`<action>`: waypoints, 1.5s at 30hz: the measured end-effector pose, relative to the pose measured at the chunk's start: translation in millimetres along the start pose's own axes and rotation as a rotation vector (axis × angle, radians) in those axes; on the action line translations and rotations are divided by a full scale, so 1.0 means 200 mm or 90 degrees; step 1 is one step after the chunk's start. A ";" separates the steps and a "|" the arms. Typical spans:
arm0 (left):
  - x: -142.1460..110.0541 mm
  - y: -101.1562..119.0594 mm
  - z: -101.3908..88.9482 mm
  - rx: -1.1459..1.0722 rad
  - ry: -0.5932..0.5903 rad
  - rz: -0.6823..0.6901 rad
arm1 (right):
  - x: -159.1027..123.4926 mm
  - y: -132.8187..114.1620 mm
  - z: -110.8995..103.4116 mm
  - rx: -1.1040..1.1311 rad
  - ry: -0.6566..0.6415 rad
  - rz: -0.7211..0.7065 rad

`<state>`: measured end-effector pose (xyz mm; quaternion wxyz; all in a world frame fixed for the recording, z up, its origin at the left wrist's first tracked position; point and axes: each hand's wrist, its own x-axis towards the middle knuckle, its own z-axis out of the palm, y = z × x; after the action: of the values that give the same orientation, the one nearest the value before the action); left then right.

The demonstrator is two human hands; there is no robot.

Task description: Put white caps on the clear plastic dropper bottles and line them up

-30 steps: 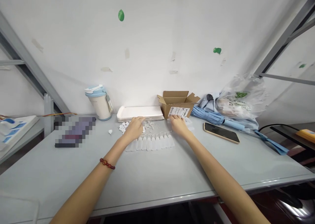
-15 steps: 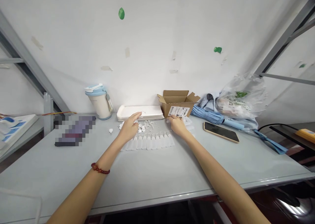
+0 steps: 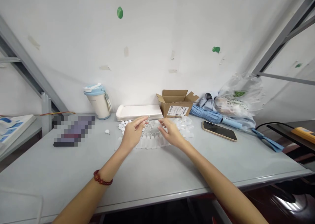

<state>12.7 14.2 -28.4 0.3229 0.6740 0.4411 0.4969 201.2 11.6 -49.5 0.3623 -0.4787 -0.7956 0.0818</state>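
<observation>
— What do we list under hands?

— Left hand (image 3: 133,133), one: fingers bent, tips close together near the thumb; we cannot tell whether they pinch anything. Red beaded bracelet (image 3: 102,178) on the wrist. Right hand (image 3: 171,133), one: turned toward the left, fingers curled, thumb apart; whether a pale piece sits in its fingertips we cannot tell.

— Where do we enter the translucent sleeves (image 3: 149,142)?

— On the grey table (image 3: 157,174), side by side in a row, looped cords at their far ends; we see both hands over the row, partly covering it.

— And around them?

— Small white pieces (image 3: 122,126), heaped just beside the left hand; a single white piece (image 3: 107,132) lies apart, farther left. Loose clear plastic (image 3: 185,123) right of the right hand. Behind, we count a stack of white trays (image 3: 141,111) and, touching or nearly so, an open cardboard box (image 3: 176,110), labelled. Phone (image 3: 219,131), flat, right.
</observation>
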 end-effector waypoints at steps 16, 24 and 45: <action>-0.05 0.05 0.03 -0.145 -0.016 -0.059 | -0.08 -0.11 0.06 0.108 0.061 -0.095; -0.05 0.04 0.03 -0.186 -0.029 -0.063 | -0.08 -0.11 0.08 0.137 0.051 -0.073; -0.03 0.01 0.02 -0.228 -0.106 -0.192 | -0.09 -0.15 0.08 0.282 0.037 0.029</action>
<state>16.4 8.3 -29.1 0.5428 0.5711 0.4133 0.4565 175.1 -15.6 -56.5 0.4791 -0.4075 -0.7364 0.2493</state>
